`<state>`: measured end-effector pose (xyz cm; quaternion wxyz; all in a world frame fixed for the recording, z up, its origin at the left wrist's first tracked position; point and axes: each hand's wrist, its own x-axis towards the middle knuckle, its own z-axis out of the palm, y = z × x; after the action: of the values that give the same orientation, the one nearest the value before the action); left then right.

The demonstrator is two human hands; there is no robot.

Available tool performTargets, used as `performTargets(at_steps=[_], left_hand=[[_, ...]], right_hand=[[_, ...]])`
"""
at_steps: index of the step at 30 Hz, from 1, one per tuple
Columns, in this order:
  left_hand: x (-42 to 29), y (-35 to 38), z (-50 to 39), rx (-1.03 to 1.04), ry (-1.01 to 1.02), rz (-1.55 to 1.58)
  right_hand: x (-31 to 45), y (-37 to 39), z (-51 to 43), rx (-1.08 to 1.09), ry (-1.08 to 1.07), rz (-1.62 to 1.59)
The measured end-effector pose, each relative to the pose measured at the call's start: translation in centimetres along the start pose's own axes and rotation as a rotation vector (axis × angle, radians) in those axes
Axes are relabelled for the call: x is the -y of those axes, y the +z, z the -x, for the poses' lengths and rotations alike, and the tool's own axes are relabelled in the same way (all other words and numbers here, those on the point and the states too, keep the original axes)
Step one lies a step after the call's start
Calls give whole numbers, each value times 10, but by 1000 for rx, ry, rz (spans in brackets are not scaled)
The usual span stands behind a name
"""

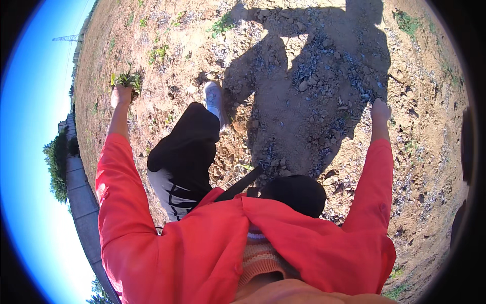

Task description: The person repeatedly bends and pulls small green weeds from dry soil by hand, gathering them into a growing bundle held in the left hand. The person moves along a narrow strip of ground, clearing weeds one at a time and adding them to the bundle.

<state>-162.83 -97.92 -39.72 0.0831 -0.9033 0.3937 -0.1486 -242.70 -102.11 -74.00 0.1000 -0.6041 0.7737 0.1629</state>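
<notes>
My left hand (121, 95) is stretched out at the left, closed around a bunch of green leafy plants (129, 79) whose leaves stick out beyond the fingers. Out to the right, my right hand (380, 110) hangs above the dry soil with its fingers drawn together; whether it holds anything small cannot be made out. Between the hands, one foot in a light shoe (213, 95) stands on the clods, below a leg in black trousers (186, 140). Red sleeves cover both arms down to the forearms.
Small green weeds (158, 54) grow in the cloddy field. My shadow (303, 76) falls over the ground ahead. A concrete wall (80, 182), a tree (57, 163) and a lattice pylon (67, 38) stand at the far left. A black strap (243, 183) hangs at my waist.
</notes>
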Motion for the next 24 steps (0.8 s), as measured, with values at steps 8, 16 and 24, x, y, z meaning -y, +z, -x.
performTargets(at_steps=[8,16,24], left_hand=[[-129,127,-32,240,193,75],[-300,250,-86,390,530,215],[-424,351,-191,505,331,208]], right_hand=[[-5,0,25,12,48,-33],[220,-81,89,360,-394,-665],[302,-151,18,351,-235,-491]])
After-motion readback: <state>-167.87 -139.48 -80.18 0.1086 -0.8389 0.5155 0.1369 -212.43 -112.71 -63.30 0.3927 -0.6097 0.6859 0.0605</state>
